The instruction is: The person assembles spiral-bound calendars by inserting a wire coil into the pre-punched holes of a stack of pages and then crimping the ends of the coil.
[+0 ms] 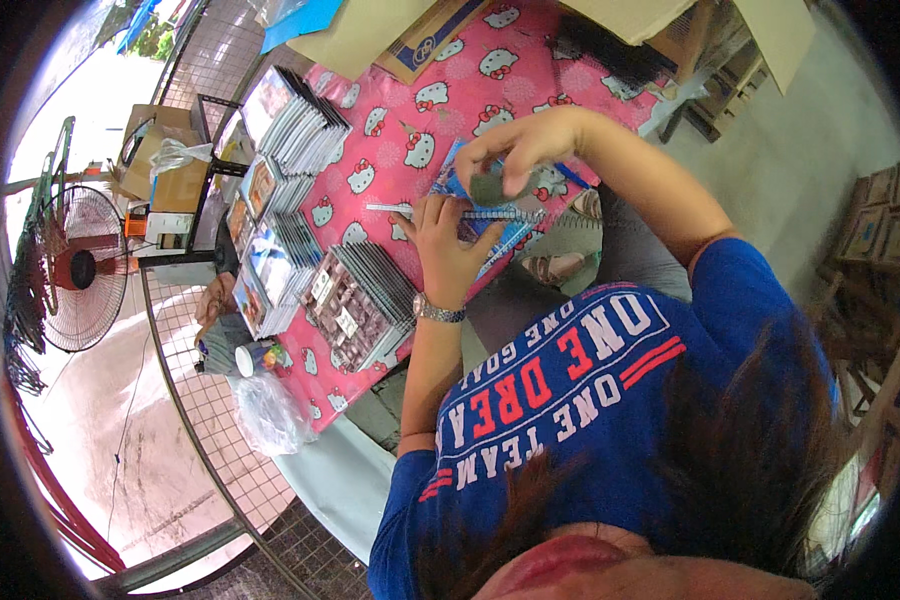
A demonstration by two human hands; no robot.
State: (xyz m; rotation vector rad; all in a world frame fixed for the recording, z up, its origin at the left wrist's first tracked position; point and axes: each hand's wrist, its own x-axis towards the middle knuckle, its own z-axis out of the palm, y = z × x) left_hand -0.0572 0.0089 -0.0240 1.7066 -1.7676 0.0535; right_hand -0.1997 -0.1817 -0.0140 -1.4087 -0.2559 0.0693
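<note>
My left hand (440, 243) presses down with its fingers fairly flat and its thumb spread, over a long thin white strip (388, 208). Beneath lies a blue printed sheet or booklet (510, 236), partly covered by both hands. A toothed, coil-like edge runs along the strip to the right of my left hand. Just above it, my right hand (535, 150) is closed around a small dark grey-green block (487, 190); its exact kind cannot be made out.
Several stacks of spiral-bound notebooks (355, 305) stand along the left of the pink patterned tablecloth (400, 150). Another person's hand (213, 300) is beyond the left table edge, near a white cup (245, 361) and clear plastic bag (270, 412). Cardboard (425, 40) lies at the far edge; a fan (82, 268) stands left.
</note>
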